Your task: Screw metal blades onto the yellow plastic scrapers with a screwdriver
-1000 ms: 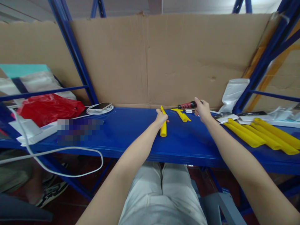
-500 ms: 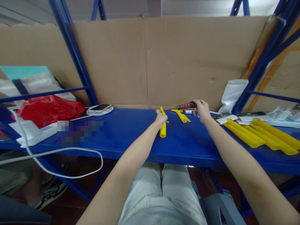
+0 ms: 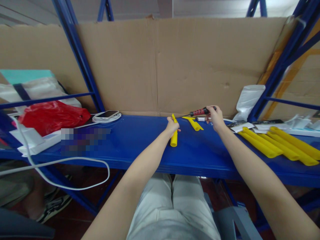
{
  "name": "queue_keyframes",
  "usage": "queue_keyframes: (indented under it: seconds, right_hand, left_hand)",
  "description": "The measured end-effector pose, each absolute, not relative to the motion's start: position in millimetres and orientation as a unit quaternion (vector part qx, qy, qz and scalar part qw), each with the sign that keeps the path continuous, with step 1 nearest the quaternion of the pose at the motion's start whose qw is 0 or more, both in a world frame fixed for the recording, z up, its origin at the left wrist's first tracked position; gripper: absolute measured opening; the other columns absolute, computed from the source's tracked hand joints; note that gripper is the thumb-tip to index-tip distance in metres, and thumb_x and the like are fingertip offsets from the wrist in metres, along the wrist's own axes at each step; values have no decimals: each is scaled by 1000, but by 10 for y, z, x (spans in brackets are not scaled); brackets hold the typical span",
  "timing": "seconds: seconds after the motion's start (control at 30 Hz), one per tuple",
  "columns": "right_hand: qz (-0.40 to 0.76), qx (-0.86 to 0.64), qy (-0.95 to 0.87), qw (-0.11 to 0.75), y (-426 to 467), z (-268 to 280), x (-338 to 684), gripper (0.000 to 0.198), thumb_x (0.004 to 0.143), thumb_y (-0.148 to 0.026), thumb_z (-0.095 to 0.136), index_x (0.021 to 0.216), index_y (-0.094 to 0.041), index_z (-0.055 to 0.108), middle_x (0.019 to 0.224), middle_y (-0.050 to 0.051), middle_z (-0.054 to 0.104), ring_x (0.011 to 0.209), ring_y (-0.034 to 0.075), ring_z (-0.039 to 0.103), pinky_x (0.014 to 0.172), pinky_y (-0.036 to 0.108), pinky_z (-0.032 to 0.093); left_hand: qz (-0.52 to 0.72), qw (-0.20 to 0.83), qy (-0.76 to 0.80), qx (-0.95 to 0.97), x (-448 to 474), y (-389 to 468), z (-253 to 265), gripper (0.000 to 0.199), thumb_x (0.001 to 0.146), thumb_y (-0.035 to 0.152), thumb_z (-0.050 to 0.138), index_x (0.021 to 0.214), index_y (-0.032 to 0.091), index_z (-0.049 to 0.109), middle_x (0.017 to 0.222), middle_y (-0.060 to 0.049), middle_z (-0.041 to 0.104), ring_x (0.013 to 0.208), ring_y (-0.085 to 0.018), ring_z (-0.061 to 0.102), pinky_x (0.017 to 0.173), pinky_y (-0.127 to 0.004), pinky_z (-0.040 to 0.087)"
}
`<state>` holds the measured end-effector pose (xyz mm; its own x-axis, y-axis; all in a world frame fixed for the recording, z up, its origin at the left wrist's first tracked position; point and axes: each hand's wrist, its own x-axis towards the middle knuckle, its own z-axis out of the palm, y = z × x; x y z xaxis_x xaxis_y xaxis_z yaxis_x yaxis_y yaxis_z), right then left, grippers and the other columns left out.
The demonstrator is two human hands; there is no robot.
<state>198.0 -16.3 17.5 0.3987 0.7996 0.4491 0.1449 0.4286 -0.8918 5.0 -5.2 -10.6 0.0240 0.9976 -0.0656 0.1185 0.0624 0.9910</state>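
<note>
Left hand [image 3: 172,125] is wrapped round 1 hollow yellow plastic-looking tube [image 3: 174,140] just below-right of frame centre; right hand [image 3: 215,117] grips a red-and-black-handled screwdriver-like tool [image 3: 199,112] by its end. Tube's probably light, stiffish, kinda slippery; I'd hold it mid-body, clear of the tool's thin shaft.

Legible text, brands, numbers, signs: none. Any marks on packets [image 3: 240,126] at right too small to read.
</note>
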Motion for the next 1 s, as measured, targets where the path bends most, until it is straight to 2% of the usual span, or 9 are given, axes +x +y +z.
queue_keyframes:
  seconds: [0.1, 0.2, 0.3, 0.4, 0.57, 0.67, 0.77, 0.9, 1.0]
  right_hand:
    - [225, -491, -494, 681, -160, 168, 1988, 45, 74, -65, 64, 72, -24, 43, 42, -8, 41, 32, 11, 39, 30, 24, 26]
    - [221, -507, -479, 682, -152, 170, 2000, 43, 76, -63, 63, 70, -25, 43, 38, -10, 33, 30, 10, 33, 30, 25, 25]
    - [239, -492, -476, 689, -147, 180, 2001, 38, 75, -56, 66, 74, -24, 45, 42, -8, 40, 33, 12, 40, 31, 25, 28]
    - [232, -490, -483, 688, -137, 169, 2007, 40, 74, -58, 66, 75, -24, 46, 46, -6, 46, 36, 12, 43, 32, 25, 29]
    - [218, -502, -483, 683, -123, 150, 2022, 43, 75, -62, 65, 70, -24, 45, 38, -8, 34, 32, 11, 34, 31, 25, 25]
    - [233, -492, -479, 689, -138, 168, 2007, 39, 74, -56, 67, 70, -24, 45, 39, -8, 38, 32, 11, 38, 30, 24, 28]
    - [236, -489, -485, 686, -146, 170, 1996, 41, 75, -58, 66, 70, -24, 44, 42, -7, 43, 33, 12, 41, 30, 25, 29]
    - [216, -490, -494, 685, -125, 141, 2013, 47, 74, -65, 65, 69, -25, 42, 38, -9, 34, 30, 10, 34, 30, 24, 25]
    - [227, -488, -478, 694, -122, 150, 2014, 41, 75, -58, 67, 70, -25, 42, 39, -10, 34, 31, 10, 35, 31, 25, 26]
  left_hand:
    - [447, 495, 535, 519, 47, -53, -106, 52, 75, -4, 53, 112, 25, 28, 89, 1, 50, 55, -6, 52, 49, -19, 48]
    - [446, 492, 533, 524, 46, -68, -100, 50, 76, -4, 51, 111, 24, 28, 88, 1, 50, 54, -6, 51, 48, -18, 47]
    - [444, 490, 533, 528, 47, -84, -92, 48, 77, -4, 49, 110, 24, 28, 87, 1, 50, 53, -6, 50, 48, -18, 47]
    - [445, 491, 534, 525, 45, -90, -88, 50, 76, -5, 51, 110, 24, 29, 86, 2, 50, 54, -6, 50, 49, -18, 47]
    - [446, 491, 533, 525, 44, -75, -94, 51, 76, -4, 52, 111, 25, 30, 87, 2, 50, 55, -7, 52, 50, -19, 48]
    - [447, 490, 531, 527, 46, -62, -102, 51, 76, -4, 52, 111, 25, 29, 87, 2, 50, 55, -7, 52, 50, -20, 49]
    - [452, 489, 529, 527, 45, -60, -103, 50, 76, -5, 52, 109, 25, 29, 88, 2, 49, 55, -6, 51, 52, -20, 50]
    - [448, 485, 533, 530, 39, -68, -96, 48, 77, -6, 48, 108, 25, 28, 85, 2, 49, 52, -6, 50, 49, -19, 48]
    - [446, 480, 533, 536, 40, -68, -99, 47, 78, -5, 48, 108, 25, 28, 84, 3, 48, 51, -6, 50, 48, -18, 46]
